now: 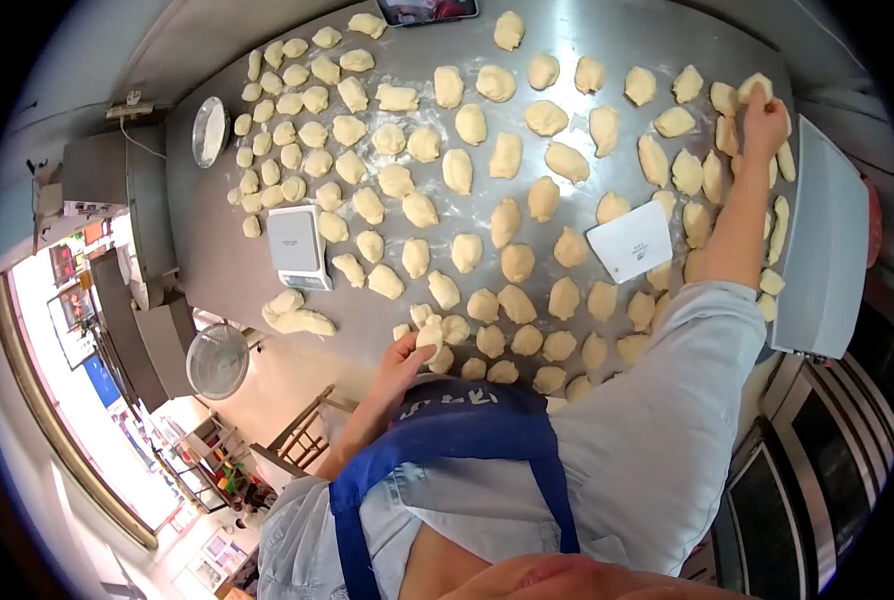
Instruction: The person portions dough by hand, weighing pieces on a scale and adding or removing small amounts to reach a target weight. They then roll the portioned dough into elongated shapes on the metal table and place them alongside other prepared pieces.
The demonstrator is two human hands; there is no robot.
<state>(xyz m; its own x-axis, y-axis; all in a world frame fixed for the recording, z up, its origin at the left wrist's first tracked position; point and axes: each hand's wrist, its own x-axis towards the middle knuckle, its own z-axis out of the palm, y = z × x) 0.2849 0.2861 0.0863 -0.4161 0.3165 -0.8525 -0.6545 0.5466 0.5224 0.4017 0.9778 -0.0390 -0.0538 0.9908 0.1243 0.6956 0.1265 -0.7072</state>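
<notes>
Dough [429, 338] is sitting between the fingertips of my left hand [397, 368], which is pinching one small piece at the near edge of the table [222, 250]. Far to the right, my right hand [765, 125] is gripping another piece [755, 87] with its fingers together. Both pieces are looking soft and light, probably slightly tacky, so I am favouring a gentle hold around the sides; squeezing hard would likely be denting them. Many pale lumps [506, 156] are lying in loose rows across the shiny grey metal, where flour is showing in streaks. Leftward, a bowl [211, 132] and a scale [298, 245] are standing; rightward, a white panel [630, 242] is overlapping some lumps. Beyond, wooden furniture [302, 435] is standing below left, and bright light is coming from the left.
</notes>
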